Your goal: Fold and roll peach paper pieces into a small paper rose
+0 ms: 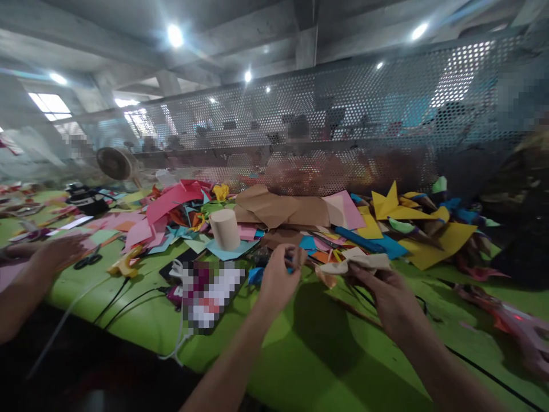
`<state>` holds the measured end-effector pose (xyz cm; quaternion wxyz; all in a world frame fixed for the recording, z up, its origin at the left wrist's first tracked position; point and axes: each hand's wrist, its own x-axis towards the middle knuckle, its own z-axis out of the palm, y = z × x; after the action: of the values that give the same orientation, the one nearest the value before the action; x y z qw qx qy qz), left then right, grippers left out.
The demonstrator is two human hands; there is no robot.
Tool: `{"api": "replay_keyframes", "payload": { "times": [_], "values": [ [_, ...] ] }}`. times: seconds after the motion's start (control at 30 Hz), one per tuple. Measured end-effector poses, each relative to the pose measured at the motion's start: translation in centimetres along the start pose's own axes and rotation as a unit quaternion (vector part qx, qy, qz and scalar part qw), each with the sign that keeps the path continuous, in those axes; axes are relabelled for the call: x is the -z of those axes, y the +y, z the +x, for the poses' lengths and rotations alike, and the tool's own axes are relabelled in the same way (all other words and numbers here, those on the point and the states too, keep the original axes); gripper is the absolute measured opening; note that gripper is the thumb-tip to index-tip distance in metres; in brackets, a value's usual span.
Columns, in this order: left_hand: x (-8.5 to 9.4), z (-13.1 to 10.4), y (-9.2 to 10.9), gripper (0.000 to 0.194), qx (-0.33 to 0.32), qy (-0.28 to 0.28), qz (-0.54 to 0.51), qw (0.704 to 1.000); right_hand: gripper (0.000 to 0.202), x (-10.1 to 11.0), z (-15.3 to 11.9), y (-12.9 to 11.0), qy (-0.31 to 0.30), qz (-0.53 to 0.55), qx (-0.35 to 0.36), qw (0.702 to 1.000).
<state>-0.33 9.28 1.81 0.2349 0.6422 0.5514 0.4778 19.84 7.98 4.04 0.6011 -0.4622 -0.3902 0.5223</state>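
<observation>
My right hand pinches a cream, folded strip that looks like paper or cloth. To its left, my left hand is closed with thumb and fingers together; a small brownish bit seems to be at the fingertips, too blurred to name. Both hands are raised over the front part of the green table, a short gap between them. Behind them lies a heap of coloured paper pieces, with a large brown sheet across it. A pale cylindrical roll stands upright to the left of my hands.
A glue gun with a red light lies at right. Left are a yellow glue gun, black scissors and a partly blurred phone-like slab with cords. Another person's hand rests far left. A perforated metal screen rises behind.
</observation>
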Motion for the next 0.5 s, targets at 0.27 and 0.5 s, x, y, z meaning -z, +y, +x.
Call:
{"api": "replay_keyframes", "payload": {
  "times": [0.27,0.5],
  "values": [
    [-1.9,2.4,0.2,0.049,0.052,-0.079,0.337,0.937,0.034,0.3,0.2,0.2,-0.011,0.082,0.006,0.997],
    [-2.4,2.9,-1.4,0.027,0.045,-0.085,0.329,0.939,0.034,0.1,-0.2,-0.2,-0.01,0.094,0.016,0.995]
  ]
}}
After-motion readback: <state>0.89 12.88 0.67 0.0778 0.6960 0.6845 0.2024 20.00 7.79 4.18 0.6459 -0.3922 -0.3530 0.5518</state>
